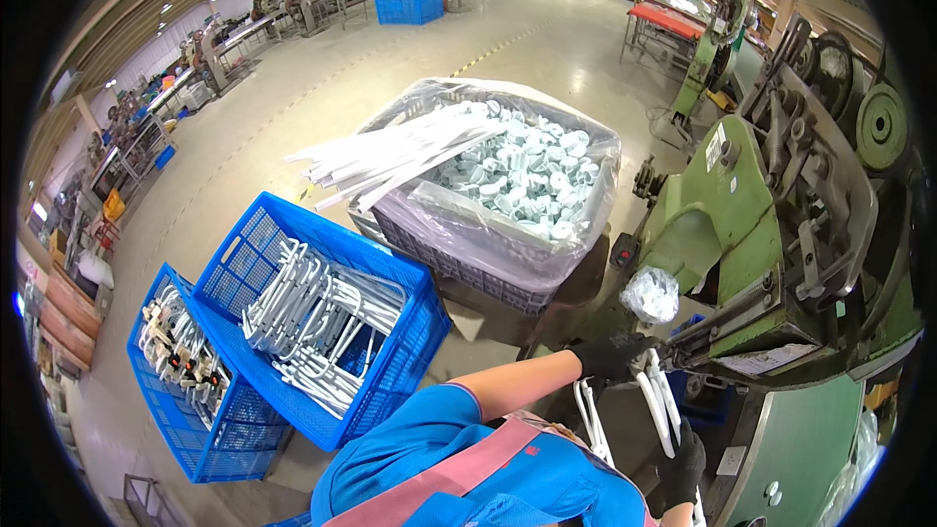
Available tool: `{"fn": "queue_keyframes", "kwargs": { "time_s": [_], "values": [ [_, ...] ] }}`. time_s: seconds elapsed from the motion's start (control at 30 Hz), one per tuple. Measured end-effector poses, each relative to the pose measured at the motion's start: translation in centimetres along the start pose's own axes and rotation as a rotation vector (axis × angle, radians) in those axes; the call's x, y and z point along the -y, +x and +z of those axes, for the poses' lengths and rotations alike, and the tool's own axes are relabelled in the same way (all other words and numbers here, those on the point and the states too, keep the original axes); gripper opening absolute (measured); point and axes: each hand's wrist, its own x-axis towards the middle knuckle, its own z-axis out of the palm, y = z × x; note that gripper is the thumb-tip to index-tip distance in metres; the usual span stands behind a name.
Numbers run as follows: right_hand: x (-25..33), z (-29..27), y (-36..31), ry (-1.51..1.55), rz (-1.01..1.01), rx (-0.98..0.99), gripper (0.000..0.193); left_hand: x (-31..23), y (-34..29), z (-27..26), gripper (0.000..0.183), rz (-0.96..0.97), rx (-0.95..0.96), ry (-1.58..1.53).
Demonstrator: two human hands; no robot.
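Observation:
Both of my hands wear dark gloves. A pair of white bent tubes [659, 400] slants between them in front of the green machine [717, 205]. At the upper end of the tubes, my left hand [613, 355] is closed, close beside the machine's working part. Lower down, my right hand [683, 468] has its fingers wrapped round the tubes. More white tubes [591, 420] show between my body and my hands, partly hidden by my blue shirt. A clear plastic bag [650, 295] bulges on the machine just above my left hand.
A lined crate [459, 259] of pale plastic caps [527, 166] stands ahead, straight white tubes [390, 151] lying across it. To the left, a blue crate [390, 361] holds bent white tubes [322, 322], beside another blue crate [215, 439] of parts. A green tabletop [795, 449] is at right.

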Motion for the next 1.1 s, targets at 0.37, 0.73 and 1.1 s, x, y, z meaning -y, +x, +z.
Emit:
{"fn": "queue_keyframes", "kwargs": {
  "time_s": [0.37,0.73,1.1],
  "values": [
    [1.2,-0.8,-1.2,-0.009,-0.361,-0.138,0.062,-6.7,-6.0,-6.4,0.062,0.204,-0.304,0.255],
    [-2.0,10.0,0.9,0.294,-1.163,0.177,0.051,-20.4,-25.9,3.7,0.062,-0.301,-0.292,0.375],
    [1.8,7.7,-9.9,0.532,-1.225,0.481,0.084,-37.1,-29.7,10.6,0.050,-0.659,-0.358,0.751]
  ]
}}
